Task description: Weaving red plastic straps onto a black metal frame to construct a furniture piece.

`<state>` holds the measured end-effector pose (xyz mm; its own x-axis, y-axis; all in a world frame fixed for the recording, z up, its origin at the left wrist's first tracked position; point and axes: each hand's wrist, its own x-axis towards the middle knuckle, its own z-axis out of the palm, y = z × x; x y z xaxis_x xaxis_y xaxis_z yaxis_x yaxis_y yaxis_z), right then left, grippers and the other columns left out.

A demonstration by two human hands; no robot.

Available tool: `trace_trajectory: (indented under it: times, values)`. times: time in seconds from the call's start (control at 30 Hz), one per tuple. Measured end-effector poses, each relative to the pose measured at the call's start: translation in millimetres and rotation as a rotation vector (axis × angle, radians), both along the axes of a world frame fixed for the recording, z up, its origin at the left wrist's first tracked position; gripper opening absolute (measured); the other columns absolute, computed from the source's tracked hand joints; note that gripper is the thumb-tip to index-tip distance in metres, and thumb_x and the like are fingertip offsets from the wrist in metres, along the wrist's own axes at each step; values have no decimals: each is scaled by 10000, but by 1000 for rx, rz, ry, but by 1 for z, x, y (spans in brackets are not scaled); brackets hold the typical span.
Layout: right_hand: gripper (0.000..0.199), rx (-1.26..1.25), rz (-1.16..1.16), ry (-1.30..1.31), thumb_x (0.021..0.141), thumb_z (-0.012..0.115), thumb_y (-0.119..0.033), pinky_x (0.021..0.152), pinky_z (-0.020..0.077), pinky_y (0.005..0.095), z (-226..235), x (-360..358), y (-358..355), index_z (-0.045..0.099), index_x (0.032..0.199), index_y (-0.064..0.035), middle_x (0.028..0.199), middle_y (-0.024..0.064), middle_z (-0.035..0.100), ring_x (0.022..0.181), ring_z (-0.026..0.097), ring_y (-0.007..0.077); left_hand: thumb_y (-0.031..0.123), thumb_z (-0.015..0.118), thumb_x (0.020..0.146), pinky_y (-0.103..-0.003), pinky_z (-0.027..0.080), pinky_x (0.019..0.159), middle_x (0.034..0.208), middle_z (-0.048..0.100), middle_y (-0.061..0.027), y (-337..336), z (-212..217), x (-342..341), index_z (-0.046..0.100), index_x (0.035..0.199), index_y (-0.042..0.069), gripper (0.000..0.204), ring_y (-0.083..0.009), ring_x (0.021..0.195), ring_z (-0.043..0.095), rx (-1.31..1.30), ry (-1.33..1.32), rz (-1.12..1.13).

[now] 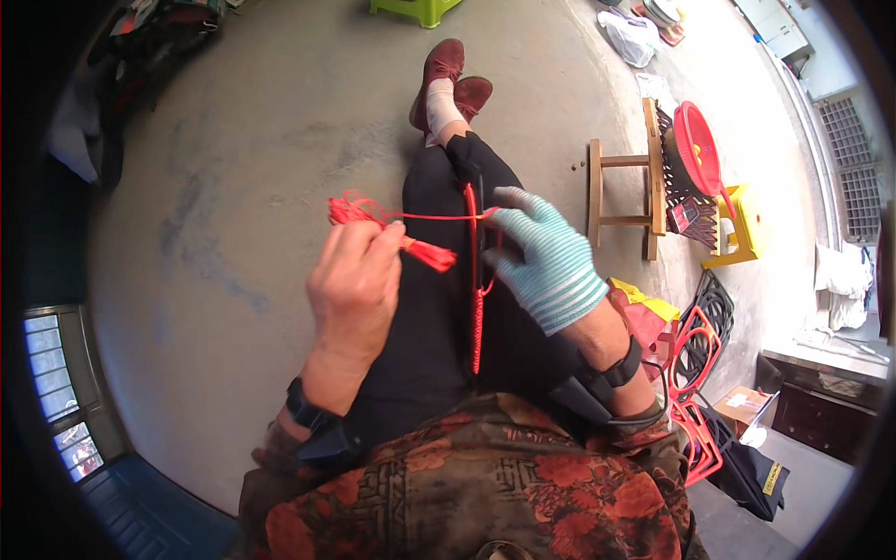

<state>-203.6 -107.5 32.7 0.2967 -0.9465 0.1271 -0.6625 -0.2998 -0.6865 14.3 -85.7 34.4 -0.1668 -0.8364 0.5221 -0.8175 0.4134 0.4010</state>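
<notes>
My bare left hand [357, 271] is closed around a bundle of red cord [429, 254], whose loose loops stick out above and below the fist. A single taut strand runs from it to my right hand [549, 257], which wears a teal-and-white striped glove and pinches the strand near its fingertips. Between the hands, a thin dark strip [474, 252] lies lengthwise over my black-trousered legs. Red cord is wound tightly around its lower part [479, 331], and a smooth red stretch shows near its upper end. The glove partly hides the strand's end.
My legs stretch out, with maroon shoes [443, 65] crossed at the ankles. To the right stand a wooden stool frame [623, 191], a red plastic basket [695, 140] and a yellow stool [744, 224]. Orange-red frames [695, 350] and a cardboard box [747, 411] sit nearer. A green stool [415, 7] is ahead.
</notes>
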Motion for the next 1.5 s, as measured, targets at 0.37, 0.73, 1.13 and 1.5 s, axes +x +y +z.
trace_trajectory:
  times: [0.37,0.73,1.13,1.5]
  values:
    - [195,134,-45,-560,774,722,-137,941,482,404,-5,-29,17,670,921,-19,1159,202,638,1093,621,306,-53,686,746,-308,554,729,1046,642,-128,6,6,-23,647,1048,27,314,-222,871,663,340,422,1]
    - [491,1160,633,-1547,756,814,-106,801,540,392,13,-52,79,514,1120,32,892,145,662,870,681,269,470,298,1031,-410,553,822,1153,613,-265,19,16,-21,574,904,13,548,-372,1092,616,1394,1791,-455]
    - [496,231,-80,-448,747,784,-218,761,551,334,-27,23,48,589,1166,-38,976,151,678,849,693,259,168,513,975,-186,333,421,683,531,-25,52,-3,13,536,1127,22,211,-62,516,445,1322,1702,-140]
    - [415,373,-60,-230,745,770,-219,685,545,380,-28,32,73,576,1056,-26,840,209,662,793,674,368,133,590,958,-157,301,411,640,482,57,78,-16,8,605,1011,26,121,1,490,387,1208,1343,-144]
